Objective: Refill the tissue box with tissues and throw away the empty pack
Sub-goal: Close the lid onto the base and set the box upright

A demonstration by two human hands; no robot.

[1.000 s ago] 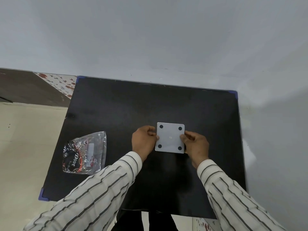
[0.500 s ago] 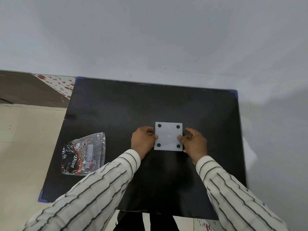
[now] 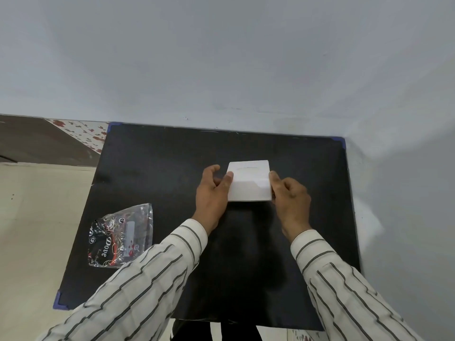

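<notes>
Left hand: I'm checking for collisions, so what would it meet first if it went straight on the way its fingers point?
The left hand points away from the person and slightly right, already touching the white tissue box. Past that lies bare black table, then the wall; depth is unclear.

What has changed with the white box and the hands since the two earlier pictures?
The white box was turned over: earlier its base with four dark dots faced up, now the face with a slot does. Both hands stay at its sides, the left hand and the right hand, fingers touching it. The plastic pack remained at the left of the black table.
</notes>
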